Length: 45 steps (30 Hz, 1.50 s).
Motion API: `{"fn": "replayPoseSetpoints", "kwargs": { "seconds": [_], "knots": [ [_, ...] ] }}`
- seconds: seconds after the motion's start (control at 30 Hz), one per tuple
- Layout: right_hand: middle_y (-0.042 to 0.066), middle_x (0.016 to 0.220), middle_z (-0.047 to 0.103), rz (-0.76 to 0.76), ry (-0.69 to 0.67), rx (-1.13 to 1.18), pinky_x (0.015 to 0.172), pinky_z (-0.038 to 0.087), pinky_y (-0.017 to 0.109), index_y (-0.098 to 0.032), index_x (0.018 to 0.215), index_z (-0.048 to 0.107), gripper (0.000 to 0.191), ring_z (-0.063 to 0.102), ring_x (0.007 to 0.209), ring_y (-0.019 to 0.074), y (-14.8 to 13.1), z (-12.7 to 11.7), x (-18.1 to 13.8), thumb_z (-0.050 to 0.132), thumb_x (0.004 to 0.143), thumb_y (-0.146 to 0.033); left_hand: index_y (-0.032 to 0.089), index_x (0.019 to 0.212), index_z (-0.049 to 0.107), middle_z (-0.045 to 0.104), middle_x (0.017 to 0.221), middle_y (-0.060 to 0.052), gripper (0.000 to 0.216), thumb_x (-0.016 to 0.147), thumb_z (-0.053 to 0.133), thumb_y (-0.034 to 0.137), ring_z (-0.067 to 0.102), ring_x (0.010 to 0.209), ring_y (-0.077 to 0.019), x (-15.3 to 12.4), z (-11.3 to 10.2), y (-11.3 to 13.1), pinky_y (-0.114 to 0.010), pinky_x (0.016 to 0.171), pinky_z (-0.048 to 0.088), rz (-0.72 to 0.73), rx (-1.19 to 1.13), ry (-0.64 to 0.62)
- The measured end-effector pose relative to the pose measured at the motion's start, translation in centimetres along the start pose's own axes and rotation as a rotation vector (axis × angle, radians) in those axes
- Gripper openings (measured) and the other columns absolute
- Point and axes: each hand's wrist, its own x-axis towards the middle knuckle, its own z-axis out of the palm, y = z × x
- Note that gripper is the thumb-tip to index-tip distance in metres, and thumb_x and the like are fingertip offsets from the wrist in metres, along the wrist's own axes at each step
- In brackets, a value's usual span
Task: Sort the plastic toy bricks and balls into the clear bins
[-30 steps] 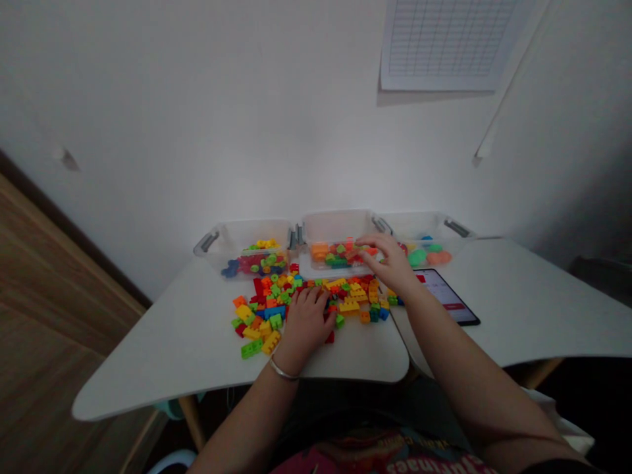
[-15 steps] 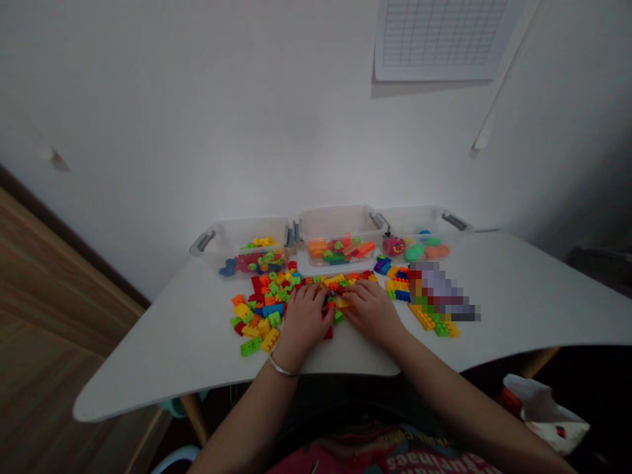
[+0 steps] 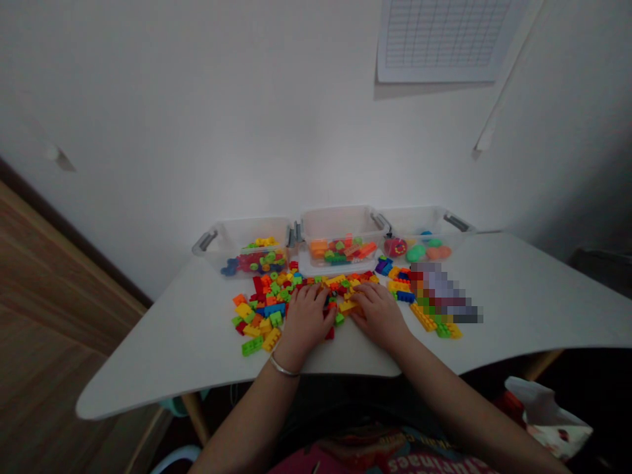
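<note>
A heap of coloured plastic bricks (image 3: pixel 269 306) is spread over the white table (image 3: pixel 178 349) in front of me. My left hand (image 3: pixel 306 319), with a bracelet at the wrist, lies on the middle of the heap, fingers bent over the bricks. My right hand (image 3: pixel 378 313) lies beside it, fingers curled over yellow and orange bricks (image 3: pixel 345 305). What the fingers of either hand grip is hidden. Behind the heap stand three clear bins: the left bin (image 3: pixel 232 234), the middle bin (image 3: pixel 336 220) and the right bin (image 3: pixel 419 217), each holding coloured pieces.
More bricks (image 3: pixel 434 322) lie right of my right hand beside a blurred flat object (image 3: pixel 447 296). The table stands against a white wall with a gridded sheet (image 3: pixel 439 39) hanging on it. Wood flooring is at the left, a white bag (image 3: pixel 548 411) at the lower right.
My right hand came back from the middle bin down to the heap beside my left hand. In the last half second both hands have hardly moved.
</note>
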Motion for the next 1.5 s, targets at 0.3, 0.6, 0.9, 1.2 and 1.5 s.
{"fn": "replayPoseSetpoints", "kwargs": {
  "seconds": [0.3,0.6,0.9,1.2,1.5],
  "knots": [
    [0.009,0.109,0.067,-0.021,0.001,0.045,0.096,0.047,0.047,-0.021,0.096,0.065,0.020,0.056,0.108,0.0292,0.0,0.1,0.2,0.066,0.076,-0.017,0.020,0.124,0.059,0.058,0.133,-0.011,0.041,0.088,0.053,0.038,0.050,0.120,-0.0284,0.0,0.0,0.1,-0.049,0.107,0.035,0.004,0.012,-0.005],
    [0.008,0.101,0.070,-0.108,0.026,0.077,0.094,0.048,0.046,-0.021,0.094,0.066,0.017,0.058,0.103,0.0262,-0.1,0.0,0.1,0.058,0.081,-0.014,0.020,0.125,0.059,0.058,0.133,-0.010,0.041,0.088,0.053,0.039,0.050,0.121,-0.0281,0.0,0.0,0.1,-0.048,0.108,0.035,0.005,0.009,-0.006],
    [0.009,0.105,0.068,-0.006,0.005,0.048,0.095,0.047,0.048,-0.021,0.097,0.066,0.021,0.056,0.106,0.0295,0.1,-0.1,0.2,0.067,0.076,-0.019,0.021,0.123,0.059,0.059,0.131,-0.010,0.039,0.088,0.052,0.038,0.051,0.120,-0.0280,0.0,0.1,0.0,-0.049,0.108,0.035,0.009,0.003,0.016],
    [0.007,0.093,0.070,-0.038,0.022,0.087,0.090,0.050,0.044,-0.023,0.089,0.064,0.012,0.059,0.100,0.0272,0.2,0.3,0.5,0.065,0.078,-0.019,0.019,0.125,0.058,0.058,0.132,-0.011,0.042,0.088,0.053,0.038,0.050,0.120,-0.0289,0.0,-0.1,0.1,-0.049,0.107,0.035,0.008,0.006,-0.007],
    [0.007,0.093,0.068,0.150,0.412,0.366,0.085,0.050,0.044,-0.025,0.089,0.057,0.014,0.062,0.091,0.0245,2.3,-2.9,4.0,0.064,0.081,-0.034,0.021,0.124,0.059,0.058,0.131,-0.011,0.040,0.088,0.053,0.038,0.050,0.120,-0.0288,0.0,-0.2,0.1,-0.049,0.107,0.035,0.007,-0.005,-0.004]
  ]
}}
